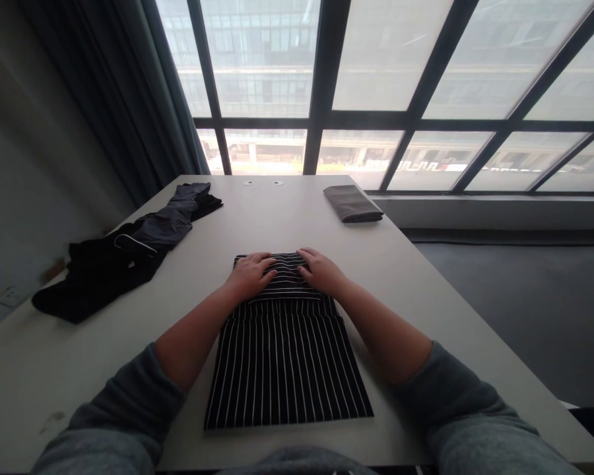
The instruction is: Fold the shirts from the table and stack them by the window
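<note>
A folded black cloth with thin white stripes (pixel 287 369) lies on the white table in front of me. Its stripes run lengthwise on the near part and crosswise on the far part, where a section is folded over. My left hand (pixel 251 276) rests on the far left of this fold, palm down with fingers stretched out. On the far right corner lies my right hand (pixel 321 270), also palm down, fingers extended and slightly apart. Both hands press on the fabric without gripping it. What lies under the palms is hidden.
Dark clothes (pixel 143 247) lie in a loose heap along the table's left edge. A folded grey cloth (pixel 352 203) sits near the far right edge of the white table (pixel 272 218). Beyond are a large window (pixel 321 122) and a dark curtain (pixel 123 86).
</note>
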A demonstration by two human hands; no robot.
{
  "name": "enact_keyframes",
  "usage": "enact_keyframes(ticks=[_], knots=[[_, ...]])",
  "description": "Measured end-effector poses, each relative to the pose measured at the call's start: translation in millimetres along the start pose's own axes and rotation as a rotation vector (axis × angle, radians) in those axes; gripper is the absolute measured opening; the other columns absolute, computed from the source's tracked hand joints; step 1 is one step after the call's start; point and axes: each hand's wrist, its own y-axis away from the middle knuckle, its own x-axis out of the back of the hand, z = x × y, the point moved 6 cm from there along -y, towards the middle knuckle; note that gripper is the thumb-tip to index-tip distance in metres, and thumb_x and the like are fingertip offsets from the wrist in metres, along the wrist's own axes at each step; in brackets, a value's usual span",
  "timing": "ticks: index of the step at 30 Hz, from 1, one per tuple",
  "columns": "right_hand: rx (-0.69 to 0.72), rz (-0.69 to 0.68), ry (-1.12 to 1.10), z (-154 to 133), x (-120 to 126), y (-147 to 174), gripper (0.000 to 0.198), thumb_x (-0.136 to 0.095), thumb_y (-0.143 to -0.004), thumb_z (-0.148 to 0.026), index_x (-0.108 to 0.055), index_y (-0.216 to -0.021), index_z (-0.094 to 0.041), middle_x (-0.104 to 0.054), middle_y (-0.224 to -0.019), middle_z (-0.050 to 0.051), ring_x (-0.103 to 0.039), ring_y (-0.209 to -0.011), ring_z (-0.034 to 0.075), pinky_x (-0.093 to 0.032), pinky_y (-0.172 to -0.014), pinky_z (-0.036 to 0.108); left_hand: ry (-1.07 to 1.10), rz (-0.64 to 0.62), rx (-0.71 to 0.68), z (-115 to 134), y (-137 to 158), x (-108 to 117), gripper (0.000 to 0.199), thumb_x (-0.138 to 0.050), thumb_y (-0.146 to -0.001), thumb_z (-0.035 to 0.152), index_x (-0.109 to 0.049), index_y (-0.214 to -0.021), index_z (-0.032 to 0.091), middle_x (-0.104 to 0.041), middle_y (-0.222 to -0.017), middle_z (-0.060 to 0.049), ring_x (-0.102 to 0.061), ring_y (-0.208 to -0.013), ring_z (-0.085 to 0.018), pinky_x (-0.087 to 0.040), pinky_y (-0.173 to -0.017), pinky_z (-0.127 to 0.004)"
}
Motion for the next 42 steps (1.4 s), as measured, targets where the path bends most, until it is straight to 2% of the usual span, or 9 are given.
enact_keyframes(ticks=[4,11,16,22,26,29,33,39,42], knots=[[-0.068,-0.200,0.092,-1.7,-38.1,-0.7,0.078,-0.048,-0.106,-0.052,-0.031,-0.169,-0.010,-0.018,-0.172,0.012,-0.016,-0.163,0.029,-0.015,-0.137,0.046,-0.091,-0.157,0.115,-1.0,3.1,-36.7,0.065,-0.039,-0.106,0.060,-0.041,-0.163,0.030,-0.028,-0.174,-0.006,-0.022,-0.162,-0.035,-0.019,-0.131,-0.060],[-0.145,-0.238,0.097,13.0,-48.1,-1.6,0.081,-0.034,-0.108,-0.064,-0.026,-0.171,-0.014,-0.011,-0.173,0.009,-0.008,-0.165,0.026,-0.006,-0.137,0.048,-0.070,-0.188,0.221,-50.9,-1.0,-43.8,0.067,-0.030,-0.107,0.057,-0.032,-0.167,0.028,-0.021,-0.175,-0.005,-0.016,-0.163,-0.032,-0.014,-0.131,-0.062],[-0.140,-0.190,0.053,21.0,-45.0,-7.3,0.068,-0.037,-0.110,-0.056,-0.036,-0.167,-0.020,-0.021,-0.172,0.007,-0.017,-0.163,0.026,-0.012,-0.135,0.052,0.017,-0.062,0.222,-71.4,-8.2,-37.2,0.057,-0.041,-0.105,0.046,-0.048,-0.158,0.027,-0.040,-0.169,-0.004,-0.031,-0.158,-0.027,-0.024,-0.131,-0.050],[-0.184,0.132,0.042,55.2,-20.3,-8.4,0.046,-0.053,-0.103,-0.039,-0.068,-0.140,-0.017,-0.059,-0.142,0.014,-0.051,-0.134,0.027,-0.037,-0.123,0.042,0.004,0.146,0.439,-107.9,2.6,-12.2,0.047,-0.051,-0.098,0.040,-0.065,-0.139,0.020,-0.066,-0.140,-0.015,-0.060,-0.130,-0.033,-0.046,-0.113,-0.047],[-0.275,0.181,0.040,76.9,-15.1,-14.0,0.039,-0.057,-0.100,-0.036,-0.073,-0.131,-0.020,-0.066,-0.124,0.012,-0.054,-0.121,0.027,-0.041,-0.117,0.042,0.055,0.148,0.500,-122.2,0.0,-6.7,0.034,-0.057,-0.095,0.042,-0.072,-0.121,0.026,-0.077,-0.110,-0.006,-0.070,-0.104,-0.025,-0.053,-0.095,-0.036],[-0.302,0.179,0.021,82.1,-15.7,-20.7,0.030,-0.058,-0.099,-0.034,-0.077,-0.119,-0.022,-0.069,-0.116,0.009,-0.056,-0.114,0.025,-0.042,-0.113,0.040,0.083,0.153,0.531,-126.5,-6.5,-6.0,0.030,-0.056,-0.095,0.044,-0.074,-0.110,0.025,-0.078,-0.101,-0.004,-0.071,-0.092,-0.023,-0.052,-0.085,-0.032],[-0.315,0.195,-0.001,85.6,-15.5,-27.2,0.025,-0.058,-0.098,-0.029,-0.080,-0.106,-0.020,-0.072,-0.107,0.007,-0.058,-0.108,0.023,-0.043,-0.109,0.036,0.078,0.187,0.554,-129.5,-14.8,-4.6,0.031,-0.054,-0.097,0.045,-0.074,-0.107,0.024,-0.077,-0.101,-0.005,-0.070,-0.095,-0.024,-0.051,-0.085,-0.033],[-0.314,0.165,-0.004,90.8,-18.0,-33.1,0.028,-0.055,-0.099,-0.026,-0.080,-0.109,-0.018,-0.074,-0.107,0.008,-0.060,-0.107,0.022,-0.041,-0.112,0.036,0.050,0.189,0.575,-130.3,-19.5,-5.1,0.027,-0.056,-0.096,0.042,-0.074,-0.103,0.024,-0.077,-0.104,-0.007,-0.069,-0.100,-0.028,-0.051,-0.089,-0.038],[-0.306,0.171,0.042,83.5,-12.4,-31.2,0.031,-0.053,-0.099,-0.025,-0.081,-0.110,-0.015,-0.071,-0.113,0.012,-0.059,-0.112,0.024,-0.040,-0.115,0.040,-0.002,0.215,0.552,-115.3,-16.9,3.8,0.025,-0.056,-0.096,0.039,-0.075,-0.102,0.023,-0.075,-0.115,-0.011,-0.065,-0.113,-0.033,-0.049,-0.097,-0.044]])
